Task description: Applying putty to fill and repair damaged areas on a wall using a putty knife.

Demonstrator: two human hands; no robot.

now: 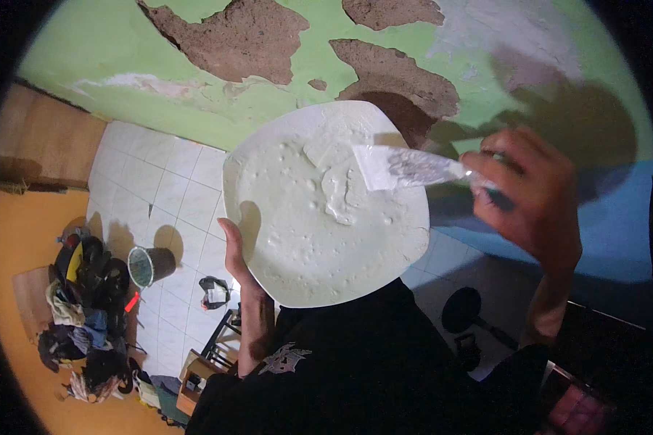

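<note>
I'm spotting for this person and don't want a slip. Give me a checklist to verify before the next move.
1. The left hand supports the plate: ok; thumb beside the rim, fingers hidden.
2. The right hand grips the scraper: ok.
3. There is white paste on the plate: ok, spread widely.
4. The scraper is clear of the paste: cannot tell.
5. The green wall is intact: not ok; brown patches show.

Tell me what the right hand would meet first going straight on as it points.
Probably the pale plate of paste: the scraper in the right hand points left across it, though the depth between blade and plate is unclear.
</note>
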